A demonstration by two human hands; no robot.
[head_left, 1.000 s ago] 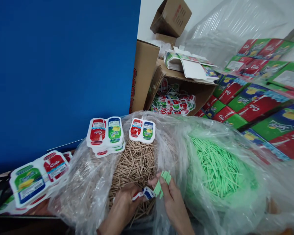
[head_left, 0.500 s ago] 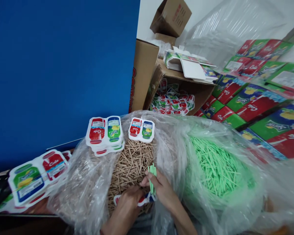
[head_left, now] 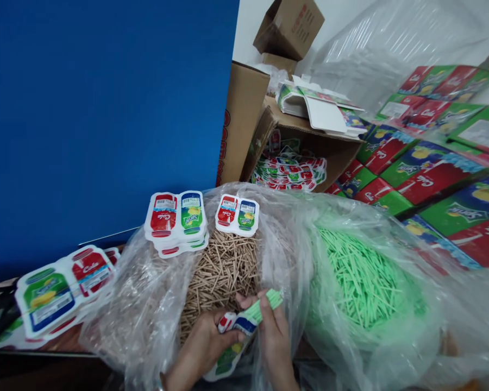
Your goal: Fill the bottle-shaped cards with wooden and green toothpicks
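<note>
Cola and Sprite read clear on the packet stack (head_left: 176,220) atop the bag of brown sticks (head_left: 224,266). At that bag's near edge, your left hand (head_left: 199,347) grips a matching packet (head_left: 233,347); your right hand (head_left: 274,334) pinches green sticks (head_left: 265,305), touching its mouth.

We see the left bag (head_left: 155,304) beside the right bag (head_left: 370,304), card stacks (head_left: 177,222) on the left bag, boxes (head_left: 432,168) behind.

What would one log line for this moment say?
left hand: holds printed packet | right hand: holds green stick bundle against packet | beneath: brown-stick bag | to the right: green-stick bag
</note>
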